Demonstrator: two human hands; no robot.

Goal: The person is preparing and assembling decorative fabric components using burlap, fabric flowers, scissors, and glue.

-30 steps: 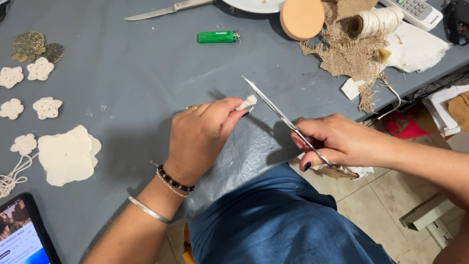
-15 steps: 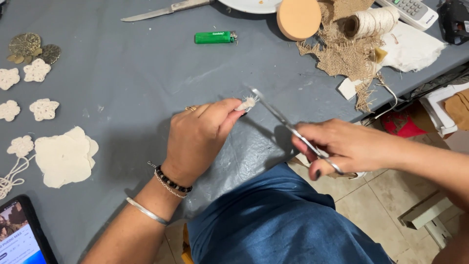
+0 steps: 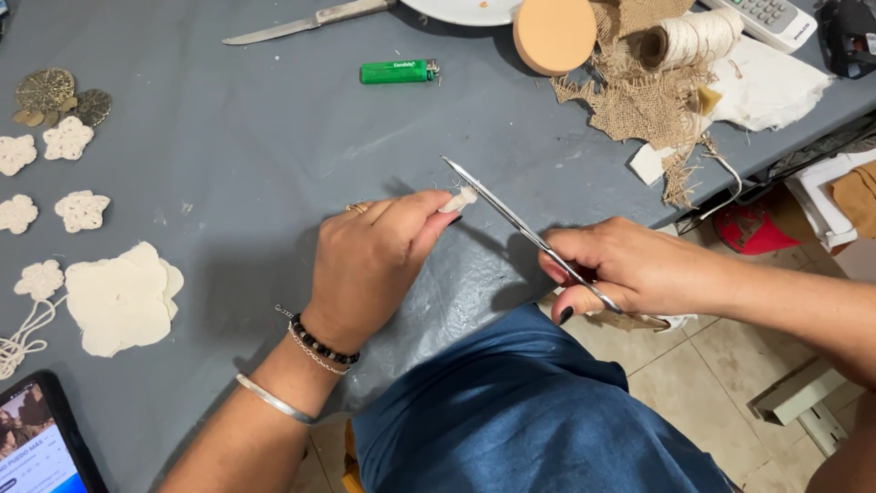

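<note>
A grey-blue cloth covers the table (image 3: pixel 274 137), with tiled floor showing past its edge at four o'clock. Near the middle of the view, the left hand (image 3: pixel 374 260) is pinched together on a small white scrap (image 3: pixel 459 199), thumb and forefinger clamped on it just above the cloth. The right hand (image 3: pixel 630 269) at three o'clock is closed through the handles of slim metal scissors (image 3: pixel 525 228); the blades point toward eleven o'clock, look nearly together, and lie right against the scrap. Whether they actually bite into it cannot be told.

At twelve o'clock lies a green lighter (image 3: pixel 398 71), with a kitchen knife (image 3: pixel 306 22) beyond it. At one o'clock sit a round tan disc (image 3: pixel 554 35), a frayed piece of burlap (image 3: pixel 639 100) and a spool of pale twine (image 3: pixel 691 38) resting on it; a white cloth (image 3: pixel 766 87) lies just beside them. At nine o'clock are small cream lace flowers (image 3: pixel 68 137) and, nearer, a larger cream felt shape (image 3: pixel 119 297). A phone (image 3: pixel 41 438) with a lit screen sits at seven o'clock. The left wrist wears a beaded bracelet (image 3: pixel 321 345) and a silver bangle (image 3: pixel 274 400).
</note>
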